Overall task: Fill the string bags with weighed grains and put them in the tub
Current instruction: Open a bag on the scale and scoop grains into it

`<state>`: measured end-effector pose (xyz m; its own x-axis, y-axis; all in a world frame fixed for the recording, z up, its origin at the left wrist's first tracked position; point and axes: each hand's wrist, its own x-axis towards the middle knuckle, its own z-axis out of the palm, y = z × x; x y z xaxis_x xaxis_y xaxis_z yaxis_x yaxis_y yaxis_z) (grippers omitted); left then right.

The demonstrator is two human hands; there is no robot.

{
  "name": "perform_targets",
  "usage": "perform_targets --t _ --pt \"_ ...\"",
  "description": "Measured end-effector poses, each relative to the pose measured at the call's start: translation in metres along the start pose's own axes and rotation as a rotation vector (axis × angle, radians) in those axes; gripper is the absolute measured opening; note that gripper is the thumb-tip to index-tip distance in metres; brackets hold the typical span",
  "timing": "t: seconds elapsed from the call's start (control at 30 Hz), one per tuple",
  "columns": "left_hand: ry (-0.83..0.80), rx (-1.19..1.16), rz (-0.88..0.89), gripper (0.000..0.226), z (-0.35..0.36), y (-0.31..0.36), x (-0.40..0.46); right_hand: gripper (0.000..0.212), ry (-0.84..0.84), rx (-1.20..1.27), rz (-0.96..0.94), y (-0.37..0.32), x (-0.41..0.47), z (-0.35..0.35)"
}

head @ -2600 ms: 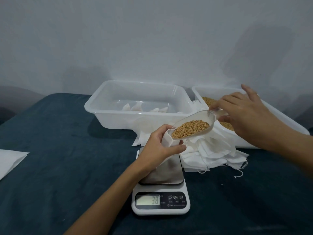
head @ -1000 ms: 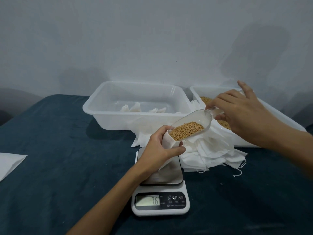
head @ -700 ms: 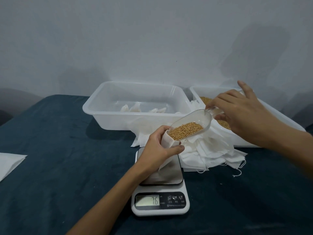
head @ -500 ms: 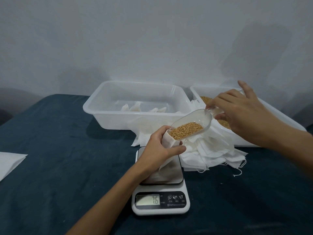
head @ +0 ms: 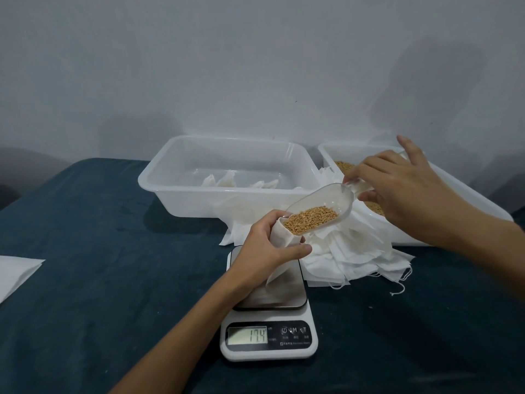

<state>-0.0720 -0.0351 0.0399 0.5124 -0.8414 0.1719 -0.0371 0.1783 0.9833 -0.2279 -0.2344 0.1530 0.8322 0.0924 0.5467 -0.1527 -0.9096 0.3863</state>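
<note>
My left hand (head: 265,245) grips the mouth of a white string bag (head: 279,261) that stands on the kitchen scale (head: 270,328). My right hand (head: 397,189) pinches the handle of a clear plastic scoop (head: 326,204), tilted down with its lip in the bag's mouth. Brown grain (head: 311,218) fills the scoop's lower half. The scale's display (head: 248,335) reads 174. A clear tub (head: 227,177) behind holds a few filled white bags (head: 224,182). A second tub (head: 466,206) on the right holds loose grain, mostly hidden by my right hand.
A heap of empty white string bags (head: 355,251) lies between the scale and the grain tub, strings trailing right. A white sheet (head: 15,271) pokes in at the left edge. Dark blue cloth (head: 113,265) covers the table; a grey wall stands close behind.
Grain has slid down the scoop into the bag. The scale's reading has risen from 38 to 76 to 174. Both hands have stayed nearly in place.
</note>
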Motion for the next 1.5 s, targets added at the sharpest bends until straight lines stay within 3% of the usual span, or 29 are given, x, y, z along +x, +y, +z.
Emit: perform_targets --t 1.5 --pt "0.026 -0.007 -0.014 0.049 0.0020 0.0036 -0.0019 0.043 0.002 -0.012 -0.003 -0.0004 0.0008 0.0006"
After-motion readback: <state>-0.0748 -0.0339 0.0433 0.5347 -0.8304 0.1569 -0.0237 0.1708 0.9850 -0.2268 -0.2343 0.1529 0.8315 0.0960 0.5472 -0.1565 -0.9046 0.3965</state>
